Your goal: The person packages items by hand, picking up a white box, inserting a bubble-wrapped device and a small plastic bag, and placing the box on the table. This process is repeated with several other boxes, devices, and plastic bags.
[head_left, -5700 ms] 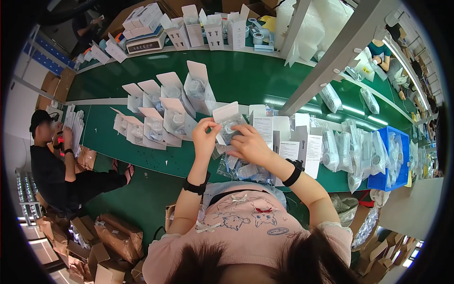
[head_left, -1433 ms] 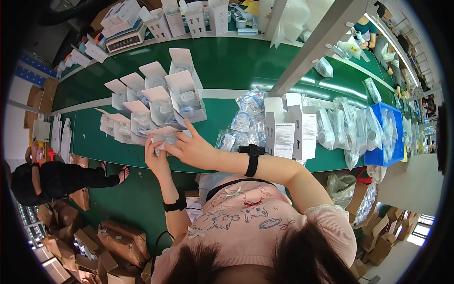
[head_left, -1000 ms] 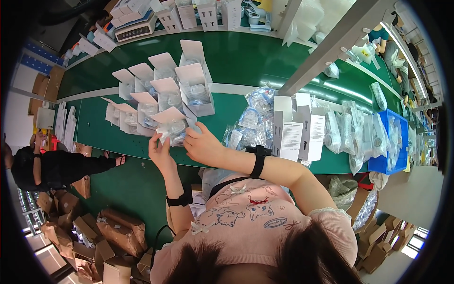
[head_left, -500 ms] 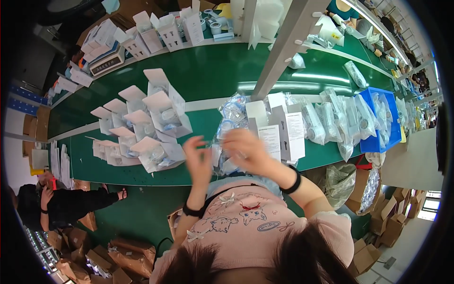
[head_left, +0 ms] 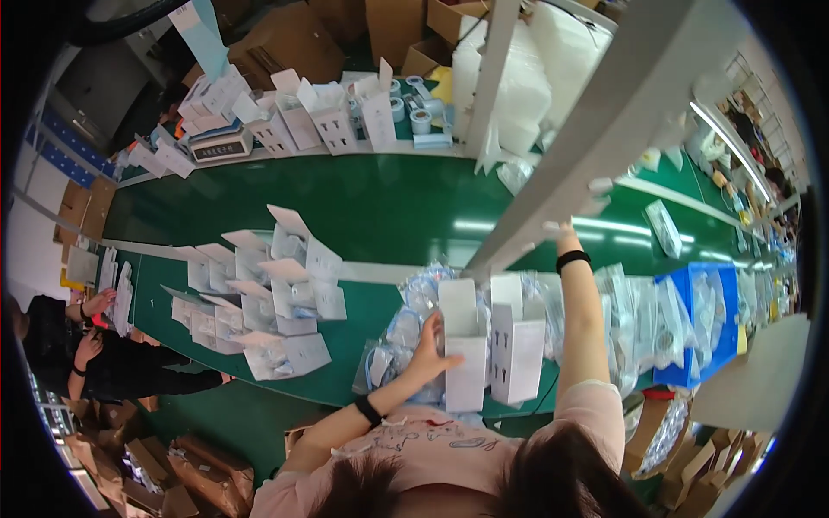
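A single wide fisheye view sits on the person's head, looking steeply down and forward over their own hair and pink shirt onto the long green worktop (head_left: pixel 389 216) close below, its straight edges bowing toward the dark round rim.

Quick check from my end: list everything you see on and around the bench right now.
Open cartons: about ten, white, left on green bench.
Upright cartons: two, white, near edge.
Bagged parts: pile, clear, by left hand.
Bin: one, blue, right.
Far cartons: a row, white, back edge.
Post: one, grey, slanting across.
Co-worker: one, dark top, left.
Left hand: on nearer upright carton.
Right hand: raised by post, grip hidden.
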`<state>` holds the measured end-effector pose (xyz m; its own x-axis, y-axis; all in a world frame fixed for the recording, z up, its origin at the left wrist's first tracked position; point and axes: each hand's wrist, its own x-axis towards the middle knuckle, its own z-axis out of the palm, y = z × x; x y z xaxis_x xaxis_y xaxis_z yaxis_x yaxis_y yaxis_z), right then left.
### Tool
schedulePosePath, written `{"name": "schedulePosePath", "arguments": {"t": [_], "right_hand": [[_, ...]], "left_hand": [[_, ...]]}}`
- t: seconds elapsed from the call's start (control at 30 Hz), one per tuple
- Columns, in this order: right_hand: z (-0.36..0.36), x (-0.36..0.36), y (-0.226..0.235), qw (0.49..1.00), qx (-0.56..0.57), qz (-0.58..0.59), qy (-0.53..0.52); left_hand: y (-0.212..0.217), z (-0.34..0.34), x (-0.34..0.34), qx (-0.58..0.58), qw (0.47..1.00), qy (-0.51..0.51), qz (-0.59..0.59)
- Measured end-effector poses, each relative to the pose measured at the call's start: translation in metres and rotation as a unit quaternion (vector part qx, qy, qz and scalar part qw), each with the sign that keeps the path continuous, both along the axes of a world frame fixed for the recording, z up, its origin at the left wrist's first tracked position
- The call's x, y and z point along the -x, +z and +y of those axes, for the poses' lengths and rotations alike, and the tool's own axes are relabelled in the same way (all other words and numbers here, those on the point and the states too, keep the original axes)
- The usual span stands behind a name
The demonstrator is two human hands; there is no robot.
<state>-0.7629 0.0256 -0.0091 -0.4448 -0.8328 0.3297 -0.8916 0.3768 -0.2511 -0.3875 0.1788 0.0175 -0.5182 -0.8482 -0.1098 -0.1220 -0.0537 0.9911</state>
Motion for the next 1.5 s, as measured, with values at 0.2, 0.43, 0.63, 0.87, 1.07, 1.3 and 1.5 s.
{"name": "schedulePosePath", "arguments": {"t": [0.2,0.43,0.63,0.87,1.07,1.3,1.5], "right_hand": [[-0.099,0.029,-0.026,0.968,-0.242,-0.066,0.001],[-0.029,-0.054,0.109,0.98,-0.178,-0.077,-0.041],[0.128,-0.019,0.157,0.71,0.464,-0.529,-0.039],[0.206,-0.204,0.194,0.535,0.417,-0.734,-0.043],[0.157,-0.288,0.173,0.651,0.431,-0.625,0.031],[0.154,-0.317,0.15,0.725,0.399,-0.557,0.066],[0.161,-0.299,0.143,0.866,0.218,-0.367,0.261]], "left_hand": [[0.042,0.002,-0.018,-0.139,0.981,0.076,0.115],[0.065,-0.036,-0.046,0.055,0.99,0.108,0.067],[0.096,-0.049,-0.053,0.216,0.963,0.084,-0.138],[0.108,-0.014,-0.048,0.267,0.953,0.025,-0.14],[0.101,0.007,-0.068,0.22,0.965,0.083,-0.116],[0.08,0.018,-0.092,0.34,0.926,0.123,-0.108],[0.072,0.015,-0.088,0.305,0.944,0.111,-0.06]]}}
